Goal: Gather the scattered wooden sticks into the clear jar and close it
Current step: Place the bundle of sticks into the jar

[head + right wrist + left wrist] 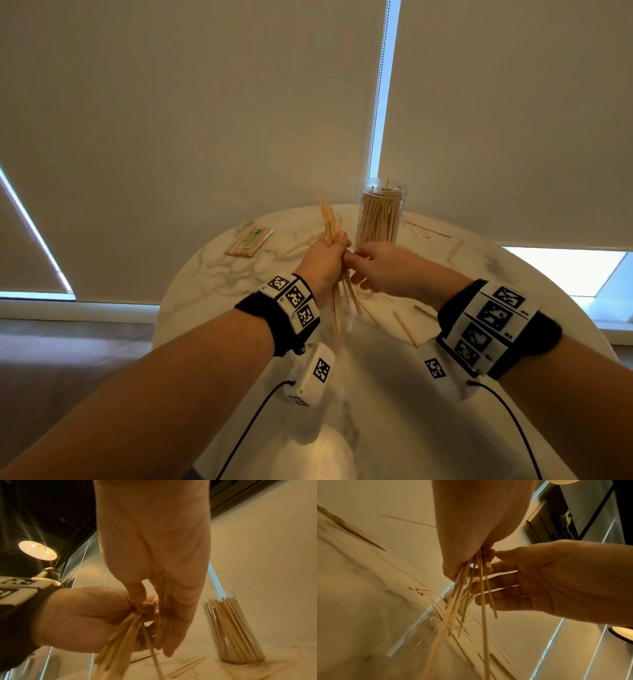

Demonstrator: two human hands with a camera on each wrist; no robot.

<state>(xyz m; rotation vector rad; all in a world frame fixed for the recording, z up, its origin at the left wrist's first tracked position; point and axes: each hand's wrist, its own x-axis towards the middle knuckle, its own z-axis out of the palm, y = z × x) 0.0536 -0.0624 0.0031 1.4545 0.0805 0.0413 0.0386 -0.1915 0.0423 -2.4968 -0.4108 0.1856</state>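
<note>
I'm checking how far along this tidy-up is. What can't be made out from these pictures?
- Lid of the clear plastic jar: in no view.
- Right hand: whether its fingers pinch a stick; left hand hides them.
- Bundle of thin wooden sticks: count unreadable, blurred in wrist views.
- Wrapped stick packet: label too small.

A flat wrapped pack of wooden skewers with a green label (249,243) lies on the round white marble table (219,274), left of the left hand.

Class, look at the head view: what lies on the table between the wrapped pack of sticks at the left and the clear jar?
In the head view, between the wrapped pack and the clear jar: loose sticks on the table, with the left hand above gripping a bundle.
</note>
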